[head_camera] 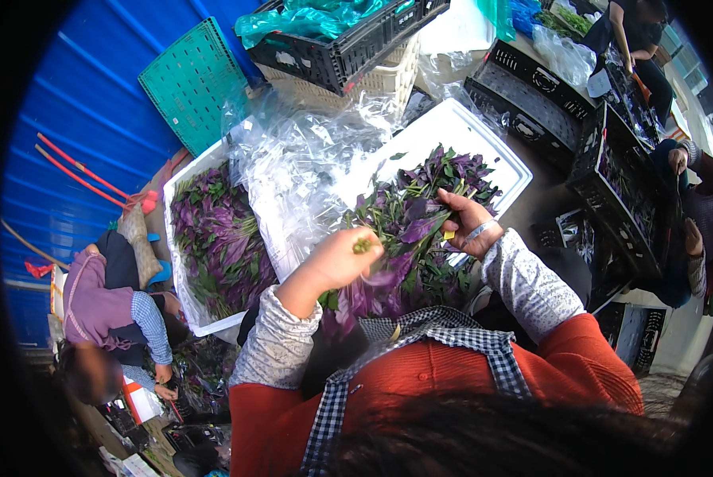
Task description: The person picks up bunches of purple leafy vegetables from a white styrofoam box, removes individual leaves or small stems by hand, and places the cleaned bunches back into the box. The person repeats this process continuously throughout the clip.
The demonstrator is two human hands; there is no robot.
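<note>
Stems of a purple-and-green leafy vegetable are gripped in my left hand, their cut ends showing at the fist and the leaves hanging towards my lap. To its right, my right hand pinches a purple leafy sprig, with a small yellow piece by the fingers and a pale band around the wrist. Beneath and beyond both hands, a loose heap of the leafy vegetable lies on a white foam lid. A white foam box full of the same greens stands at the left.
Clear plastic bags lie between box and lid. Behind stand a black crate and a teal perforated panel. Black crates stand at the right. One person works at the left; others are at the right.
</note>
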